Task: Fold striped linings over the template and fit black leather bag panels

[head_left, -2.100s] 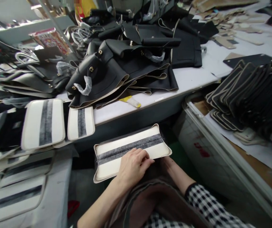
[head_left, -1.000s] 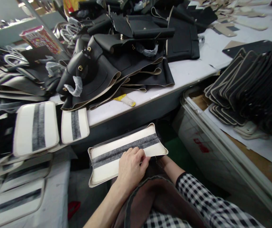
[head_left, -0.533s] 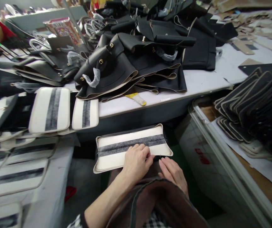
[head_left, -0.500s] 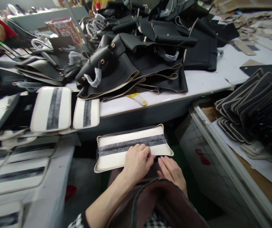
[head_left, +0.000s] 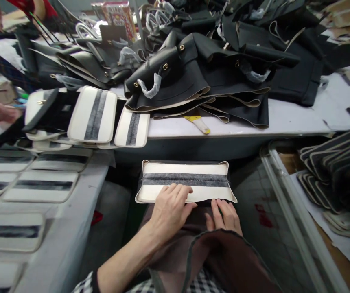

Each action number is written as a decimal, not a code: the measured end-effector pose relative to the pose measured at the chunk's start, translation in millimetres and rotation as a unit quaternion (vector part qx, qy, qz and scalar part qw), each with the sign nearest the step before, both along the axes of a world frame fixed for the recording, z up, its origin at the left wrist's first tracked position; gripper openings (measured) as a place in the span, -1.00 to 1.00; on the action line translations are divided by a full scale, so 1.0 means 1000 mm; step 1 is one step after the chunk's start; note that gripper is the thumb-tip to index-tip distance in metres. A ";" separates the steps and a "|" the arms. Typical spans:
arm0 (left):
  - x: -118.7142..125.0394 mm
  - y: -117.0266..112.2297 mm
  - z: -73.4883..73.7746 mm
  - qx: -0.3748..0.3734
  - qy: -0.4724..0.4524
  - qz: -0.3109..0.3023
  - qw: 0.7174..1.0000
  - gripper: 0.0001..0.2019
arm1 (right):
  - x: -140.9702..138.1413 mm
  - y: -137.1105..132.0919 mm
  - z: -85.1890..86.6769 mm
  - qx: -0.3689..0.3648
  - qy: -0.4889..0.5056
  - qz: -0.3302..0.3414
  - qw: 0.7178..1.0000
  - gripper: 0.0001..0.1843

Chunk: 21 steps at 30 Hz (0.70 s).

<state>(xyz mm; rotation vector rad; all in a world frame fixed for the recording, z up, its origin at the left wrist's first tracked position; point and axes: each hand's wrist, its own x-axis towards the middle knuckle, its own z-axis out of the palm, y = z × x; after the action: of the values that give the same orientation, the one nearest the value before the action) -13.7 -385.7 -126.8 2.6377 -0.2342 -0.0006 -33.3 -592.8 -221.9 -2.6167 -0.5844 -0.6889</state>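
Cream piece (head_left: 190,191) w/ grey strip lies flat on the lap, just in front of the bench (head_left: 285,118). L hand (head_left: 170,207) rests flat & open on its near edge, prob. so it can't slide off. R hand (head_left: 224,215) is open too, fingertips touching the same edge.

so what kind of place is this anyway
Most likely a handbag or leather-goods workshop: a heap of black bag parts with metal studs, rows of cream panels with grey strips, and one more panel under the left hand.
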 end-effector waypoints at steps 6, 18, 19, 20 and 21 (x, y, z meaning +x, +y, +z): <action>-0.018 0.032 -0.009 -0.025 -0.008 0.006 1.000 -0.84 | -0.004 0.017 -0.007 -0.011 -0.015 0.014 1.000 -0.20; -0.019 0.049 -0.016 -0.041 -0.001 0.036 0.999 -0.81 | -0.003 0.055 -0.010 -0.040 -0.078 0.075 0.993 -0.33; -0.019 0.050 -0.017 -0.047 -0.003 0.036 0.998 -0.82 | -0.002 0.058 -0.010 -0.041 -0.083 0.078 0.993 -0.37; -0.020 0.050 -0.017 -0.054 -0.007 0.039 0.998 -0.82 | -0.002 0.062 -0.009 -0.041 -0.089 0.081 0.992 -0.40; -0.021 0.049 -0.018 -0.061 -0.014 0.045 0.997 -0.83 | -0.002 0.065 -0.008 -0.038 -0.093 0.084 0.991 -0.42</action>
<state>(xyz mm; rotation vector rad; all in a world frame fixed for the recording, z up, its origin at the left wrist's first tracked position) -35.0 -336.3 -145.1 2.5260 -0.1214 0.0770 -34.8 -527.9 -230.0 -2.5512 -0.8912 -0.8785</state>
